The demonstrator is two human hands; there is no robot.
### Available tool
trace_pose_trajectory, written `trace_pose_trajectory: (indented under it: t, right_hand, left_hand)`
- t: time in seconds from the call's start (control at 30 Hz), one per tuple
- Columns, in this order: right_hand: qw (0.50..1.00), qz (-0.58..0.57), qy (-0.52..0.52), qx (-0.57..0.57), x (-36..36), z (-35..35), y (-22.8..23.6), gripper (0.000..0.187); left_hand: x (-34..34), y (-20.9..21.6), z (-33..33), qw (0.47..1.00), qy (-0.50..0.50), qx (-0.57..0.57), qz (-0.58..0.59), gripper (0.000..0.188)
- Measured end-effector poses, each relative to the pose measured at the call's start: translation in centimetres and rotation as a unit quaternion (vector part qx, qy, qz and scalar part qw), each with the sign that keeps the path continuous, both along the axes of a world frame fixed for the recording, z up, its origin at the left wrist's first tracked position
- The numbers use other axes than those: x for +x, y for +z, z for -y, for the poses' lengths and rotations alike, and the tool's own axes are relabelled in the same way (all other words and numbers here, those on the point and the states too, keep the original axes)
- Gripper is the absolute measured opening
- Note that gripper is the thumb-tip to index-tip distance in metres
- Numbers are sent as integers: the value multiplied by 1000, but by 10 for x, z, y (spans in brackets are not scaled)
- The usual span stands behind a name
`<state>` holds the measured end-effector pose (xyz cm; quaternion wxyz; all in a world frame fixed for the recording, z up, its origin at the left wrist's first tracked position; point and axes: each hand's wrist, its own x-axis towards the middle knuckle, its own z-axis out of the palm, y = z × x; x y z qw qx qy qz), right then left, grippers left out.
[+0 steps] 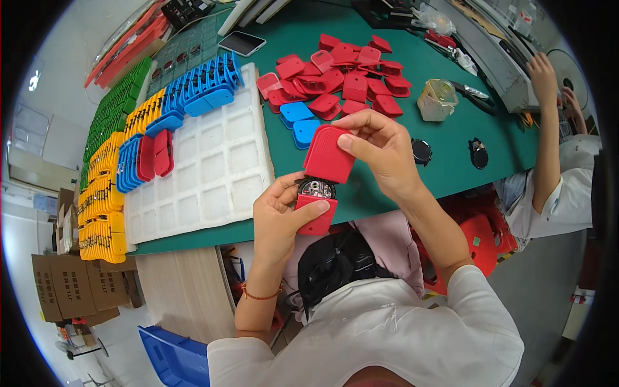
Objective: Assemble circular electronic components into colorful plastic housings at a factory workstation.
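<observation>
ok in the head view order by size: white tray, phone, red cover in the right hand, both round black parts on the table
1. White tray
2. Red cover
3. Phone
4. Left black part, right black part: too alike to rank

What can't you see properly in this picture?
All in the head view:
- Left hand: some fingertips are hidden behind the lower red piece.
- Upper red cover, in the right hand: its far side is turned away.
- Metallic insert: its details are too small.
- Red pile: upper pieces hide those underneath.
- Blue bin: the white sleeve hides part of it.
</observation>
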<state>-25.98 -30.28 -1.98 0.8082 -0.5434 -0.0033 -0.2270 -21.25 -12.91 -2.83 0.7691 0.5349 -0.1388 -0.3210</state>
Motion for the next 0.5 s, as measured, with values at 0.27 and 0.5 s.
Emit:
trace_pose_trajectory:
  t: [0.27, 0.5]
  right_hand:
    - [999, -20, 32, -33, 8, -15, 0, 19]
    - [977, -60, 121, -163, 36, -16, 20, 30]
  left_hand:
    - [5, 11, -9, 1000, 17, -13, 11, 47]
    - [26, 15, -31, 992, 64, 13, 110, 45]
